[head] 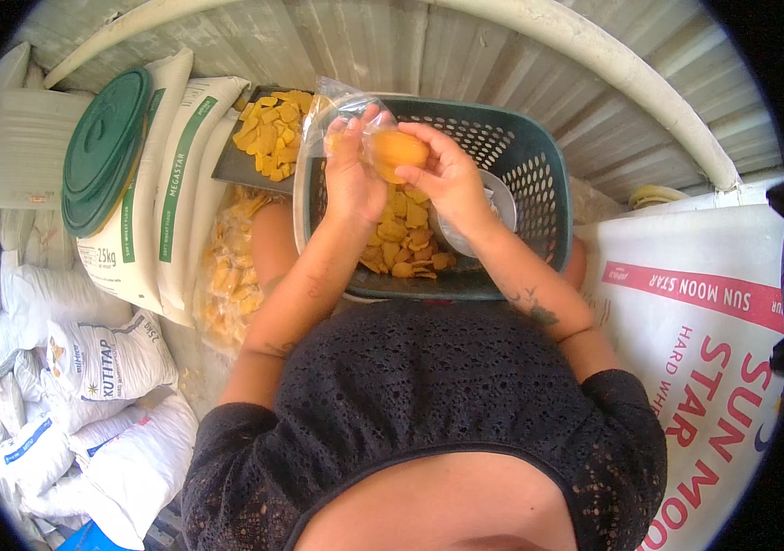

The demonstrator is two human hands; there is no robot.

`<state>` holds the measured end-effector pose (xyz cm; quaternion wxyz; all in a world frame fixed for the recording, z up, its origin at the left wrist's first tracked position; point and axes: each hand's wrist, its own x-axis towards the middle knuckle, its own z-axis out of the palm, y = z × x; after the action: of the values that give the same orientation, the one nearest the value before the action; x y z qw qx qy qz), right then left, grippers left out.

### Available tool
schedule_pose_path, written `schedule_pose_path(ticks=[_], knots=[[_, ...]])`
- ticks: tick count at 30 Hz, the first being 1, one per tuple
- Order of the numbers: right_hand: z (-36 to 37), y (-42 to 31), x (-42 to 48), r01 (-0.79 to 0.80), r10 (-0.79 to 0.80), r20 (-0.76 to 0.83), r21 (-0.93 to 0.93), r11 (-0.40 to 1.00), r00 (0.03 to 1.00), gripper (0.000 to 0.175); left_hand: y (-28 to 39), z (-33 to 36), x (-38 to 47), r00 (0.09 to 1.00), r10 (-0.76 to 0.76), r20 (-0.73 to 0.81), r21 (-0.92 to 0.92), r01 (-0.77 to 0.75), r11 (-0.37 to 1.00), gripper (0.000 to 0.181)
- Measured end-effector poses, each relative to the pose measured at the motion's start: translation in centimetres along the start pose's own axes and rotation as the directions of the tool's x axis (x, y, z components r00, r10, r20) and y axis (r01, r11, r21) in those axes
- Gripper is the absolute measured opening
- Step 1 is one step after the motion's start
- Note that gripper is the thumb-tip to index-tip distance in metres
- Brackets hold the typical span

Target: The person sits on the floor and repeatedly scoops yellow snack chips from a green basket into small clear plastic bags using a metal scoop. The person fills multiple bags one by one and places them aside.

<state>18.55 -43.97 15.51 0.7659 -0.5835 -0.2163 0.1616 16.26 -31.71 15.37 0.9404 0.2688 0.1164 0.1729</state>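
Note:
Above a dark green plastic basket point(550, 165), my left hand point(356, 175) holds a thin clear plastic bag point(333, 96), its loose end sticking up past the fingers. My right hand point(452, 169) grips a stack of yellow-orange biscuits point(397, 155) between thumb and fingers, right beside the left hand. Clear film shows around the stack; how far the biscuits sit inside the bag is hard to tell. Below the hands, loose biscuits point(402, 234) are heaped in the basket. A round pale bowl point(505, 196) stands in the basket too, partly hidden by my right wrist.
A dark tray point(254, 165) of biscuits lies left of the basket. Nearer me is a large clear bag point(230, 282) of packed biscuits. Flour sacks point(181, 172) and a green lid point(106, 151) stand left; a big white sack point(695, 296) stands right. Corrugated wall point(502, 62) closes the far side.

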Motion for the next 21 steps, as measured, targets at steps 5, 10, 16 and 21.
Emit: schedule_pose_path(ticks=[5,10,16,21], knots=[[0.0,-0.7,-0.7,0.084,-0.084,0.012,-0.271,0.959,0.996,0.044,-0.3,0.3,-0.4,0.993,-0.12,0.018,-0.089,0.122,0.989,0.035],[0.2,-1.2,1.7,0.391,-0.51,0.148,-0.824,0.41,0.848,0.041,-1.7,1.1,-0.8,0.991,-0.133,0.025,-0.101,0.135,0.986,0.031],[-1.6,-5.9,5.5,0.54,-0.324,0.441,-0.575,0.615,0.837,0.038,2.9,-1.4,0.0,0.953,-0.062,0.296,-0.241,0.138,0.961,0.033],[-1.3,-6.4,7.6,0.532,-0.244,0.558,-0.441,0.723,0.793,0.029,6.2,-3.7,0.3,0.894,-0.257,0.368,0.144,0.218,0.965,0.031]])
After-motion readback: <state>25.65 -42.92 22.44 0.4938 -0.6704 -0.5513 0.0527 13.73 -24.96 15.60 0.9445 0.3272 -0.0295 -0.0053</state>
